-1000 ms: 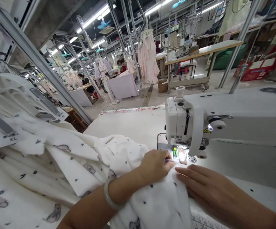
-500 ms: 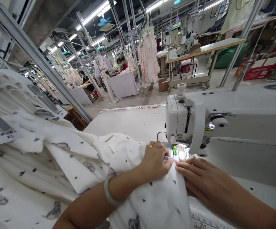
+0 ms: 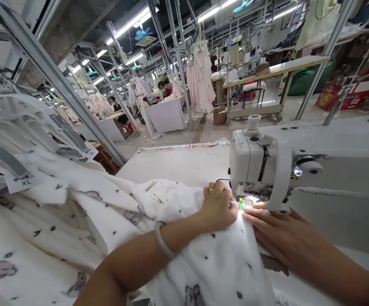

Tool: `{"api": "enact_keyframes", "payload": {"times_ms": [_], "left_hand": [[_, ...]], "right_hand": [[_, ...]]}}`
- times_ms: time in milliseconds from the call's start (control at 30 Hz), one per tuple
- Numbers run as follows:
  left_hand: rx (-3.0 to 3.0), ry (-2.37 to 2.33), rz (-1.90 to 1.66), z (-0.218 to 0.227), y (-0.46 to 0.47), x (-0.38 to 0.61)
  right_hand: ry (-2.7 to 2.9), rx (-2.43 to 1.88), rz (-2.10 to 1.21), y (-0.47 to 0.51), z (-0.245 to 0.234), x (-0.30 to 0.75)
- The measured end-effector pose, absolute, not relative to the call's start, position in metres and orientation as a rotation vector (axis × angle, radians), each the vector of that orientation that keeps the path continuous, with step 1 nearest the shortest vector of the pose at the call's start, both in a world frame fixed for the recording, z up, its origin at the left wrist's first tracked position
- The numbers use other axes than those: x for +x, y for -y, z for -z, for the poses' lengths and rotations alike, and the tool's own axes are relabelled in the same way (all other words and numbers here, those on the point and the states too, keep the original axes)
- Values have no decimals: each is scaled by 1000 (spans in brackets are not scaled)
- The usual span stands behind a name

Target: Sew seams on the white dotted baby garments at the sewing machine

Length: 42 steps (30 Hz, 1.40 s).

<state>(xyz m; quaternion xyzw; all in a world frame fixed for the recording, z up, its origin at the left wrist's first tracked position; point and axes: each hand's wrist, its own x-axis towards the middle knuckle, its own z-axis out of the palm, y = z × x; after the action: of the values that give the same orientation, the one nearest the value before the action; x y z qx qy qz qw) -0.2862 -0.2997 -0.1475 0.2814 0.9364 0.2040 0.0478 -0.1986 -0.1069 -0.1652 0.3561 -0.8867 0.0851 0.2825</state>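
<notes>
White plush fabric printed with small dark marks and greyish animal figures [image 3: 229,255] lies across the table and under the head of a white sewing machine [image 3: 251,159]. Close to the green presser foot [image 3: 241,204], my left hand [image 3: 220,208] is closed in a pinch on the fabric's edge. A pale bangle [image 3: 163,240] circles that wrist. My right hand [image 3: 276,227] lies flat with stretched fingers on the fabric's right side, fingertips just in front of the foot. Part of it passes behind the machine's white curved lever [image 3: 280,174]. The needle cannot be made out.
To the left, more of the printed garments hang from pale hangers [image 3: 18,114] with XL tags [image 3: 26,182]. The white tabletop [image 3: 171,165] stretches behind the machine. Beyond it are metal posts, hanging pink garments [image 3: 200,80], other worktables [image 3: 276,70] and people seated at work.
Both hands have come slightly forward with the fabric, nearer the presser foot. More of my right hand is now behind the curved lever. The whole view has shifted a little.
</notes>
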Motion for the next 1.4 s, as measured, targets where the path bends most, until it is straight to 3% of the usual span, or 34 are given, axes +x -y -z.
{"api": "enact_keyframes", "payload": {"times_ms": [633,933,1133,1400], "left_hand": [[938,-2916,-587,151,298,-297],[1474,-2667,-421,109,336,-247],[1656,-2557,-445,132,349,-219],[1750,-2560,-386,135,343,-271]], "right_hand": [[2444,913,-374,101,163,-193],[2374,989,-370,82,155,-192],[2467,1080,-457,94,150,-185],[2502,878,-361,85,178,-193]]}}
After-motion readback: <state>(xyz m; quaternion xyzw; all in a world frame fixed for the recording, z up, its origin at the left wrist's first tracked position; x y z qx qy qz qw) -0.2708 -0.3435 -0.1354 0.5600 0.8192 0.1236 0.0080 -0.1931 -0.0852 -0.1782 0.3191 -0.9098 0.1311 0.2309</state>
